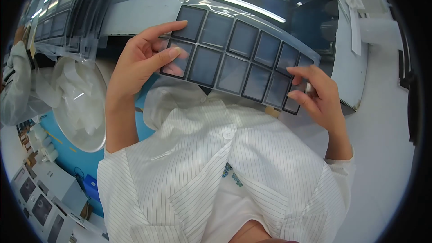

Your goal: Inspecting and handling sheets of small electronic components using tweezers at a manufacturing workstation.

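Windowed sheet [225,51], with two rows of dark-framed panes [205,65], is held up between both hands; I judge it could bend if they pull unevenly. Left hand [139,60] grips one end, its thumb lying over a pane, so pressure there could leave a mark or loosen it. Right hand [321,94] grips the opposite end, thumb and forefinger apart; how firmly I cannot tell, and if slackly, that end could slip down.
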{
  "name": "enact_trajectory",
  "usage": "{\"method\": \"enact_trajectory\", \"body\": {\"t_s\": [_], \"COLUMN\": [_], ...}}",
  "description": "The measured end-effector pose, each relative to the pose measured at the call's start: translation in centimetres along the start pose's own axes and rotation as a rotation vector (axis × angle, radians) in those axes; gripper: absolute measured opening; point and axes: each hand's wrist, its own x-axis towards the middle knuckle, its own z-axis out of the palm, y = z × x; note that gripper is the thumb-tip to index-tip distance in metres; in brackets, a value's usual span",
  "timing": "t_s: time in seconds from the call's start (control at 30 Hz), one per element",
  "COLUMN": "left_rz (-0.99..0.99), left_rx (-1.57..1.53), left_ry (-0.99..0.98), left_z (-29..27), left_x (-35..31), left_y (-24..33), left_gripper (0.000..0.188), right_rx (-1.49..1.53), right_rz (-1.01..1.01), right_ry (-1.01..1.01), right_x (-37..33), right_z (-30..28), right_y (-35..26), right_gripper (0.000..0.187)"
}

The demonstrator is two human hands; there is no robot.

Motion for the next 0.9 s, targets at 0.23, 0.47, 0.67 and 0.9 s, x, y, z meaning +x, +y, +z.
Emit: {"method": "enact_trajectory", "body": {"t_s": [0.23,0.47,0.67,0.9], "left_rz": [-0.019,0.013,-0.012,-0.023], "left_rx": [0.005,-0.055,-0.104,-0.083], "left_ry": [-0.053,-0.048,-0.087,-0.083], "left_z": [-0.4,-0.3,-0.5,-0.6], "left_x": [-0.1,-0.3,-0.6,-0.9], "left_y": [0.6,0.3,-0.2,0.0], "left_gripper": [0.048,0.049,0.051,0.051], "right_rx": [-0.037,-0.118,-0.166,-0.207], "right_rz": [-0.214,-0.469,-0.62,-0.643], "right_ry": [0.185,0.137,0.102,0.085], "right_x": [5.0,9.0,11.4,12.4], "right_z": [2.3,3.5,5.0,5.7], "right_y": [-2.4,-5.1,-6.8,-7.9], "right_gripper": [0.027,0.03,0.028,0.025]}}
